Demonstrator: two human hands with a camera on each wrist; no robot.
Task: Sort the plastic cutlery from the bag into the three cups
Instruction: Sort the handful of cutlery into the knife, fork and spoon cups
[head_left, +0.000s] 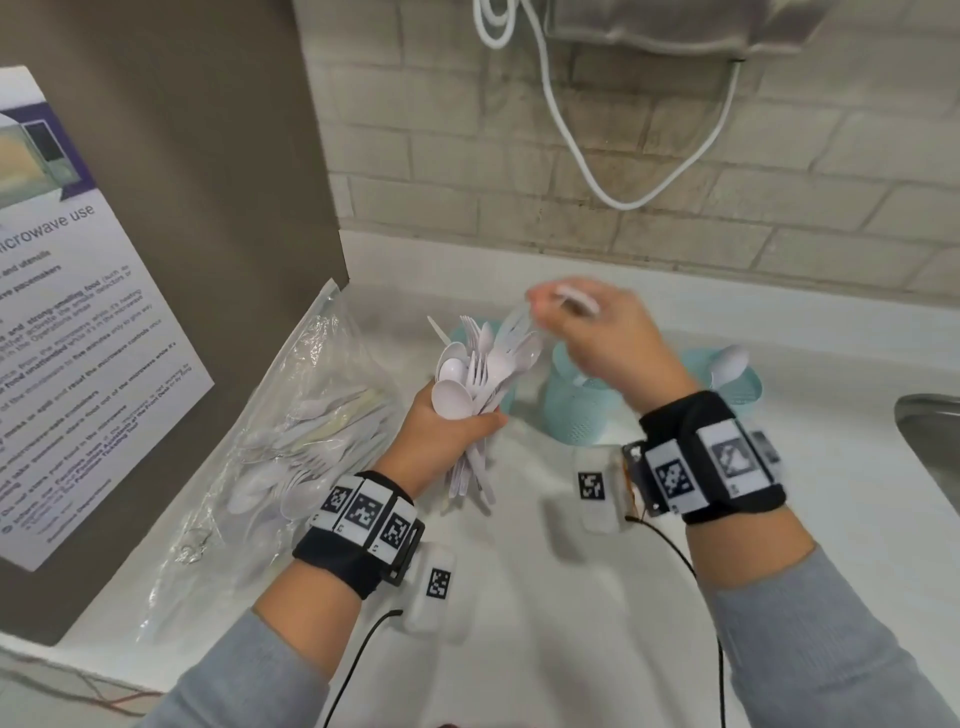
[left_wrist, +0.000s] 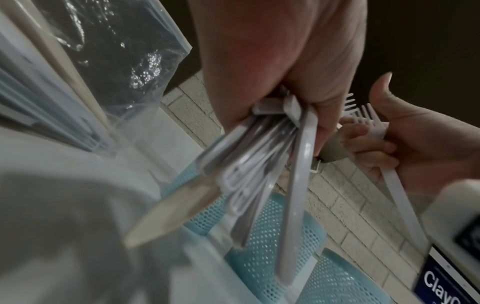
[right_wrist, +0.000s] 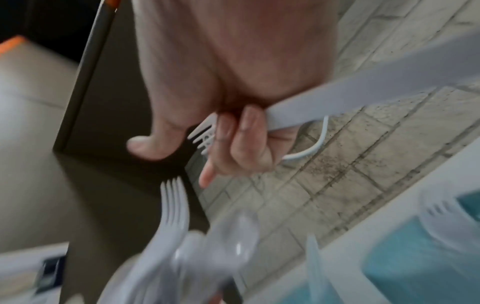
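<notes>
Right hand (right_wrist: 233, 102) curls its fingers round white plastic forks (right_wrist: 203, 134), held by the neck with tines poking out past the knuckles, raised above the middle teal mesh cup (head_left: 571, 410). Left hand (head_left: 441, 431), just beside it, grips a mixed bundle of forks and spoons (head_left: 480, 374) mid-handle. Likely light, slick, springy, stiff enough to pinch singly; best taken at the handle. Clear bag (head_left: 291, 431), outboard of the left hand, holds more cutlery. A spoon (head_left: 730, 364) stands in the far-right cup (head_left: 748, 389).

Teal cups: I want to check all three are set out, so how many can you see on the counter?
3. One cup sits behind the left hand's cutlery bundle, mostly hidden; one under the right hand; one far right, holding a spoon.
</notes>
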